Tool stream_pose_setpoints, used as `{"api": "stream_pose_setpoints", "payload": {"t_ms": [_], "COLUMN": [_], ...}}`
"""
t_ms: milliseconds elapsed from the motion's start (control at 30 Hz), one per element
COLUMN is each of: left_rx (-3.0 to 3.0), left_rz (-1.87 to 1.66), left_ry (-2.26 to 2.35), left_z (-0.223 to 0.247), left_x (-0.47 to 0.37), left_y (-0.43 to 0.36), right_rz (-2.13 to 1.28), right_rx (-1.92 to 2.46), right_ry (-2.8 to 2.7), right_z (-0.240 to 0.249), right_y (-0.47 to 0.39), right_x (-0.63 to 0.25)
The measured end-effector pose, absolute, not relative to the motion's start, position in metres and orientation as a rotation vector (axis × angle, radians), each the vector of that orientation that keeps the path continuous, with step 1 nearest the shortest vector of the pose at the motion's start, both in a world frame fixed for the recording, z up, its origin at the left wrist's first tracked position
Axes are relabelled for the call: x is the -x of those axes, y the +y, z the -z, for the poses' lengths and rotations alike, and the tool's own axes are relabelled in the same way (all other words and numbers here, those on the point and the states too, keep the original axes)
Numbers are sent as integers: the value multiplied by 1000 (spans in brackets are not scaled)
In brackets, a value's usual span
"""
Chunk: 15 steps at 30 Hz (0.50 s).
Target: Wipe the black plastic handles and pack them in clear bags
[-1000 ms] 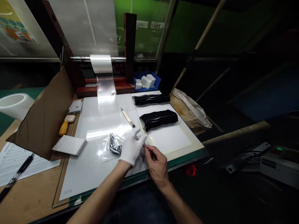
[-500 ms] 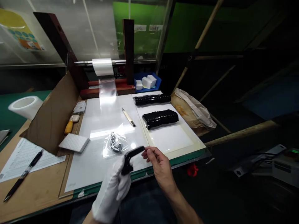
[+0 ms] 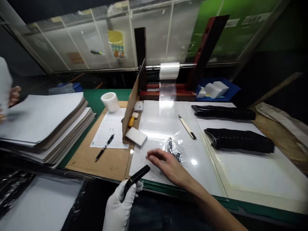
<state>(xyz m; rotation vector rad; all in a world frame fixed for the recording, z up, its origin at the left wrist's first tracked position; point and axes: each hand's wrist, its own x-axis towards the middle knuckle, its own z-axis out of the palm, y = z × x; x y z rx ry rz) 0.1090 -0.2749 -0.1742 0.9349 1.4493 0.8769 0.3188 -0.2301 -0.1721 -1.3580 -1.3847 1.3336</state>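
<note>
In a white glove, my left hand [image 3: 124, 199] grips a black curved handle-like part [image 3: 137, 179], its tip pointing up and right. My bare right hand [image 3: 169, 165] hovers over the white work surface with fingers bent and somewhat apart, holding nothing I can see. Just behind it lies a clear bag with a black part [image 3: 172, 149] inside, partly hidden by the hand. A white foam block [image 3: 136, 136] is left of the bag, and a cream-handled knife [image 3: 187, 127] lies beyond it to the right.
Two rows of black parts [image 3: 240, 140] lie at the right. Behind stand a film roll [image 3: 169, 70] and a blue bin [image 3: 228, 91]. A cardboard divider [image 3: 132, 106], pen [image 3: 104, 147] and paper stack [image 3: 48, 118] are leftward. Another person's hand [image 3: 14, 95] shows at far left.
The view has swung left, bringing the paper stack and another person into sight. My right hand has come away from the black part, which stays in my left hand.
</note>
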Motion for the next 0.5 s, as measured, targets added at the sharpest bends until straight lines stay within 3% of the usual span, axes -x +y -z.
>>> {"api": "stream_pose_setpoints", "payload": {"t_ms": [233,367,500], "left_rx": [-1068,-1256,-1431], "left_rz": [-1038,-1228,-1181], "left_ry": [1595,1426,1250], "left_z": [178,194,208], "left_x": [-102,-131,-165], "left_y": [-266,-263,-262], "right_rz": [-942,-896,-719], "right_rx": [1351,1442,1593], "right_ry": [-1642,-1621,-1541], "right_z": [169,171,155], "right_y": [-125,-181,-274], "right_x": [-246,-287,-339]}}
